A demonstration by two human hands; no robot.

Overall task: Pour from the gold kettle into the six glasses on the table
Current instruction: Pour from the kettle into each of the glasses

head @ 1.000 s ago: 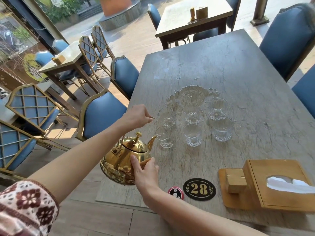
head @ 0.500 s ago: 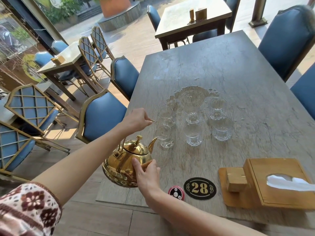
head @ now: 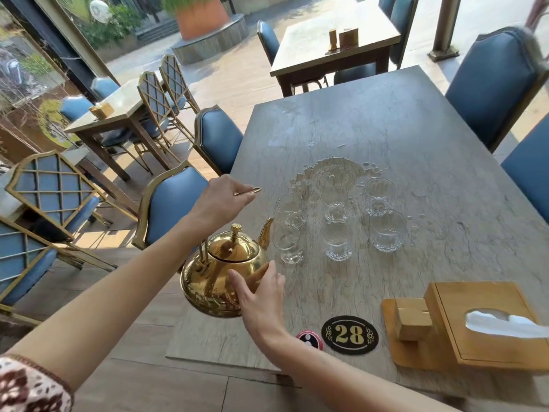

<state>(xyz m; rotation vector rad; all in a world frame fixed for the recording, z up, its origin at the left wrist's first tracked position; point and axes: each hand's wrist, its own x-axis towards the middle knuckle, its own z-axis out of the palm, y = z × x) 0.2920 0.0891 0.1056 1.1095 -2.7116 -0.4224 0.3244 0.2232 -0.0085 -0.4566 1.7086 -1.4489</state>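
The gold kettle (head: 222, 275) hangs above the table's left front edge, its spout (head: 266, 231) pointing up and right toward the near-left glass (head: 287, 243). My left hand (head: 221, 199) is closed on the kettle's thin top handle. My right hand (head: 258, 295) rests flat against the kettle's right side with fingers spread. Six clear glasses stand in two rows of three on the grey table (head: 416, 138): far row (head: 335, 203), near row (head: 337, 240). The spout tip is just left of the near-left glass, not touching it.
A puddle of spilled water (head: 332, 173) lies behind the glasses. A wooden tissue box (head: 487, 322) on a wooden tray sits front right, beside a black "28" plaque (head: 350, 334) and a red disc (head: 309, 339). Blue chairs (head: 175, 200) line both table sides.
The kettle has risen a little and moved slightly right toward the near-left glass, both hands going with it. The glasses have not moved.
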